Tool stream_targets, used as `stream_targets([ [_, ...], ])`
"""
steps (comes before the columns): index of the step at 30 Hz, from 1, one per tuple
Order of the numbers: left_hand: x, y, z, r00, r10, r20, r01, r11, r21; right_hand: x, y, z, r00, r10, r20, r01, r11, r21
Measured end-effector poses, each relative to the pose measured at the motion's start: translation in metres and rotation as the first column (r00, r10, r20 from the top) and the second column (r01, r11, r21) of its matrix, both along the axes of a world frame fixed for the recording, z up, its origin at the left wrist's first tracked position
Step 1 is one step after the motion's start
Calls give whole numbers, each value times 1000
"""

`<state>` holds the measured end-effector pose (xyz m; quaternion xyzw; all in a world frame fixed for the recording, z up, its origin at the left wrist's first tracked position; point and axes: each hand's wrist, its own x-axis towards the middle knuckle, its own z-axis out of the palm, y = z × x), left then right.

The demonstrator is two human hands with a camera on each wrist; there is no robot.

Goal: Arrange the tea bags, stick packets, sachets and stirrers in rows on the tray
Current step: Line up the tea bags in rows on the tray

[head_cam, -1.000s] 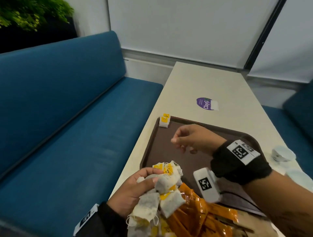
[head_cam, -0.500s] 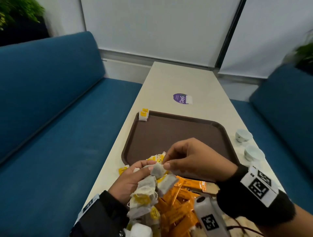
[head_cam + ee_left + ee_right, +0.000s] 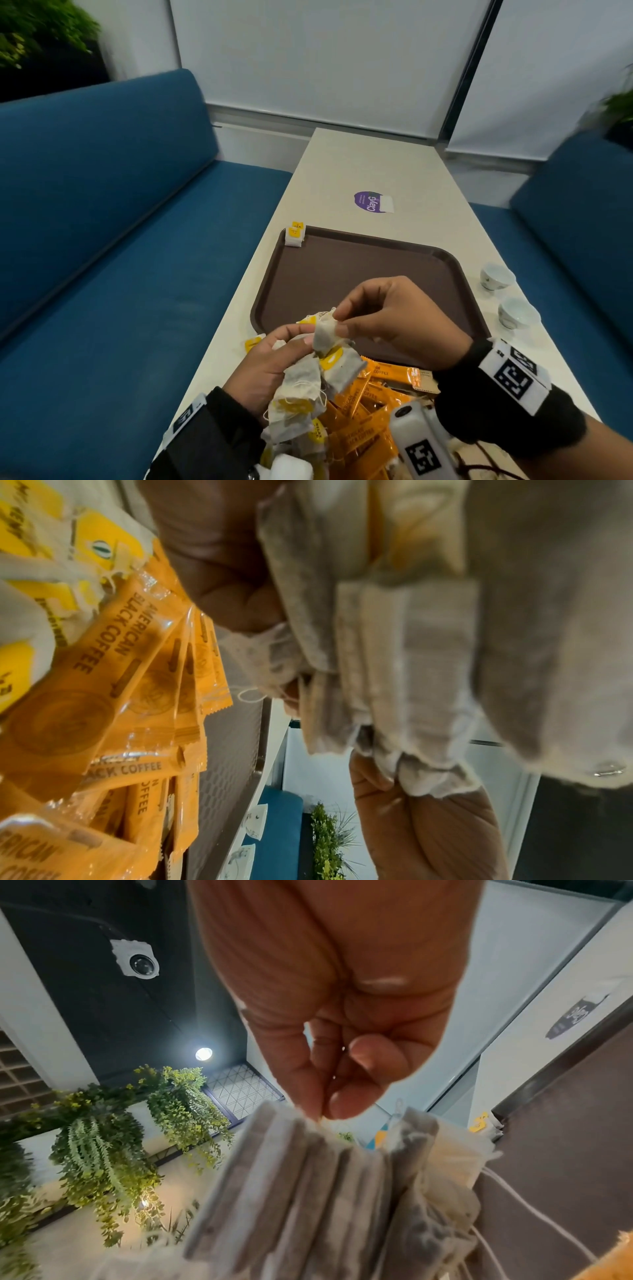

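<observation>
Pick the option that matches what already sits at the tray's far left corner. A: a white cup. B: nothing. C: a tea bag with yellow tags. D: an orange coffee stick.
C: a tea bag with yellow tags rests on the far left corner of the brown tray.

brown tray (image 3: pixel 359 274) floor bare across its middle, one tea bag (image 3: pixel 294 236) on its far left corner, orange packets (image 3: pixel 373 407) heaped at its near edge, two cups (image 3: pixel 507 294) beside its right rim
</observation>
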<state>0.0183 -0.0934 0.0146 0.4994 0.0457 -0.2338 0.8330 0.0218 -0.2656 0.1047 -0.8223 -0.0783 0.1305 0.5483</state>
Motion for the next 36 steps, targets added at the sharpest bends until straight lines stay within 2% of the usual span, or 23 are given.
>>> stream_targets([
  [5, 1, 2, -3, 1000, 2, 30, -3, 1000, 15, 4, 4, -2, 1000, -19, -19, 20, 999, 26],
  [8, 4, 3, -4, 999, 18, 29, -18, 1000, -13, 7, 8, -3, 999, -45, 19, 44, 999, 26],
  [12, 8, 3, -6, 999, 54, 7, -53, 996, -72, 14, 8, -7, 986, -128, 110, 111, 983, 149],
  [15, 10, 5, -8, 998, 61, 34, -59, 997, -56, 17, 6, -11, 989, -120, 84, 101, 973, 207],
  [19, 15, 10, -14, 998, 45, 35, -43, 998, -54, 23, 2, -15, 991, -124, 46, 115, 979, 168],
  [24, 22, 14, -17, 999, 40, 24, -39, 999, -25, 32, -1, -16, 984, -172, 54, 158, 967, 202],
  [27, 25, 16, -20, 998, 42, 36, -42, 999, -4, 30, 3, -12, 967, -138, 213, 133, 990, 35],
  [30, 25, 13, -20, 997, 46, 67, -47, 999, 15, 18, 14, -9, 904, 134, 405, -7, 955, -298],
  [33, 27, 10, -20, 993, 38, 113, -45, 997, 60, 12, 23, -11, 831, 390, 397, -166, 854, -492],
  [36, 27, 8, -18, 995, 17, 96, -23, 998, 54, 13, 25, -10, 814, 497, 300, -273, 784, -558],
])
